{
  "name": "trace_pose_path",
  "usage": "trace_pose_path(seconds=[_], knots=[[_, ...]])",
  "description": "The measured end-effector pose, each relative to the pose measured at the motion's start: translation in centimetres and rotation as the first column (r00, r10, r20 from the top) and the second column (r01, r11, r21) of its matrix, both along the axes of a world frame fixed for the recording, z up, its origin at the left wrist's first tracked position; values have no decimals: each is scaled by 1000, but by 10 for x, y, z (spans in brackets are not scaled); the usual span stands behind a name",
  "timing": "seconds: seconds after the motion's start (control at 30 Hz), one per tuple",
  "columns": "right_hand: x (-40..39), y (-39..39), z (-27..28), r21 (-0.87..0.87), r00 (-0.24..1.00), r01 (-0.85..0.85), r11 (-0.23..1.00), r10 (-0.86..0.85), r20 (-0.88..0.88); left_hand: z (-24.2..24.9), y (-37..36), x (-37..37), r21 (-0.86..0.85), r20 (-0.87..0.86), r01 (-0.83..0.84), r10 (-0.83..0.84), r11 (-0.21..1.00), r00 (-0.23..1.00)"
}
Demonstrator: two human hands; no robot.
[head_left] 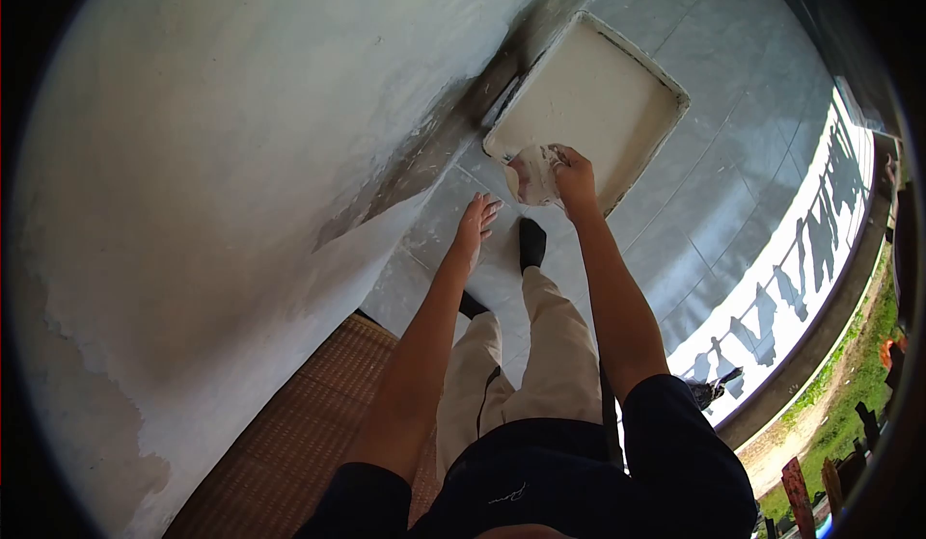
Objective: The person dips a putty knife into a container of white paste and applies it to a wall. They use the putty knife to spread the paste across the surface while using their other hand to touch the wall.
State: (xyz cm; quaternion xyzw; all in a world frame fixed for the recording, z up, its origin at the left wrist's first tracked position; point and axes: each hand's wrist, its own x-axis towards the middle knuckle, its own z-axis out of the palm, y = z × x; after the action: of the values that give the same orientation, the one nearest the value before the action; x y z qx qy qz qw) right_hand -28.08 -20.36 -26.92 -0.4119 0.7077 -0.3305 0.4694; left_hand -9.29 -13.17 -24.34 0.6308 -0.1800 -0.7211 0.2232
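My right hand (573,180) grips a flat, plaster-smeared scraper (532,177) near the close corner of a large square tray (654,161). Pale, wet plaster (593,95) fills much of that tray. Left of the scraper, my left hand (476,221) hangs with its fingers extended and apart, some white residue on the fingertips. Nothing is in it.
A partly plastered wall (241,153) runs along the left side. Grey floor tiles (728,144) lie under the tray and my feet. A woven brown mat (299,418) is at the lower left. Sunlit ledge and grass (849,375) show at the right.
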Motion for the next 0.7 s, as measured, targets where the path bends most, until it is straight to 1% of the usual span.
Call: trace_pose_path(seconds=[0.03, 0.07, 0.1, 0.17, 0.2, 0.23, 0.27, 0.3, 0.33, 0.37, 0.43, 0.47, 0.53, 0.57, 0.63, 0.67, 0.7], knots=[[5, 1, -1, 60, 970, 65, 996, -78, 228, 7, 0, 6, 8, -5, -22, 22, 1000, 1000], [11, -1, 8, 132, 884, 109, 985, -157, 440, 14, -1, 12, 15, -12, -45, 45, 999, 999], [15, -1, 19, 113, 885, 102, 988, -142, 444, 22, 1, 19, -5, -11, -52, 52, 999, 999], [24, 2, 50, 264, 703, 44, 964, -217, 677, 40, 4, 33, -19, -40, -128, 127, 992, 991], [31, 4, 70, 267, 637, 18, 964, -217, 739, 47, 6, 40, -41, -36, -138, 137, 990, 990], [39, 7, 77, 247, 635, 5, 969, -194, 748, 54, 9, 48, -52, -73, -206, 202, 977, 977], [47, 10, 82, 240, 560, -12, 971, -192, 806, 65, 11, 56, -62, -112, -272, 264, 960, 958], [57, 13, 86, 229, 480, -28, 973, -188, 857, 75, 11, 64, -86, -111, -279, 269, 956, 957], [68, 17, 91, 206, 422, -30, 978, -174, 890, 86, 13, 72, -106, -151, -329, 312, 938, 938], [77, 21, 99, 186, 418, -42, 982, -152, 896, 97, 15, 79, -123, -192, -381, 355, 916, 915], [95, 30, 115, 126, 332, -84, 988, -92, 939, 119, 20, 95, -173, -212, -407, 369, 897, 905], [106, 34, 130, 106, 324, -95, 990, -70, 943, 129, 24, 105, -200, -229, -419, 373, 886, 899], [123, 43, 159, 51, 245, -103, 993, -24, 969, 147, 33, 120, -247, -239, -430, 375, 869, 896], [131, 47, 168, 27, 239, -111, 993, 1, 971, 157, 37, 127, -275, -252, -435, 373, 857, 893], [146, 55, 189, 40, 200, -85, 996, -23, 980, 177, 48, 142, -313, -244, -431, 367, 846, 898], [153, 60, 197, 17, 194, -92, 996, 1, 981, 188, 55, 149, -325, -234, -423, 361, 846, 903], [159, 65, 205, -4, 159, -101, 995, 20, 987, 199, 61, 156, -347, -238, -427, 362, 835, 901]])
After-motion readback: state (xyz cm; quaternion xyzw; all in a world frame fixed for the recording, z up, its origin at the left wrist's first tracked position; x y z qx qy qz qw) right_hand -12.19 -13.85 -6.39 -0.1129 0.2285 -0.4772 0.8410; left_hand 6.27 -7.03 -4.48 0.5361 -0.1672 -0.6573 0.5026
